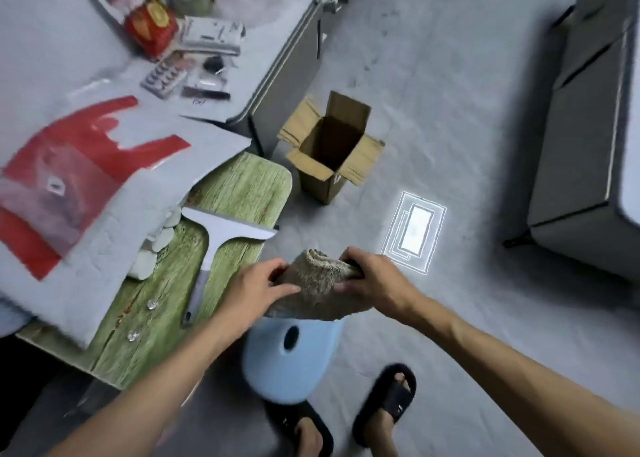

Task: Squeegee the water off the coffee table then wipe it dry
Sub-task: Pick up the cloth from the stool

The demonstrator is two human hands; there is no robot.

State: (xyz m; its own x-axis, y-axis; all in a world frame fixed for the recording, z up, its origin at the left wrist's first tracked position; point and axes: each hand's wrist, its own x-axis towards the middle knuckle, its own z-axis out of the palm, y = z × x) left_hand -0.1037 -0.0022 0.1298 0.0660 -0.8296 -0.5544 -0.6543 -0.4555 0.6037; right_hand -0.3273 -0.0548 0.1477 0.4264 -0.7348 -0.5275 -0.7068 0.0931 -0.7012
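A beige fuzzy cloth [313, 283] is bunched between both hands, just off the right edge of the green wood-grain coffee table [239, 189]. My left hand [256, 290] grips its left side, thumb on top. My right hand [370, 280] grips its right end with curled fingers. A white squeegee [214, 238] lies flat on the table, blade toward the far end, handle pointing toward me. Two clear droplets or beads [152, 304] sit on the table near the handle.
A grey felt sheet [104, 221] with a red plastic bag [65, 165] overlaps the table's left side. A light blue stool [287, 359] stands under the cloth. An open cardboard box [332, 144] sits on the floor beyond. A grey cabinet [585, 127] stands at right.
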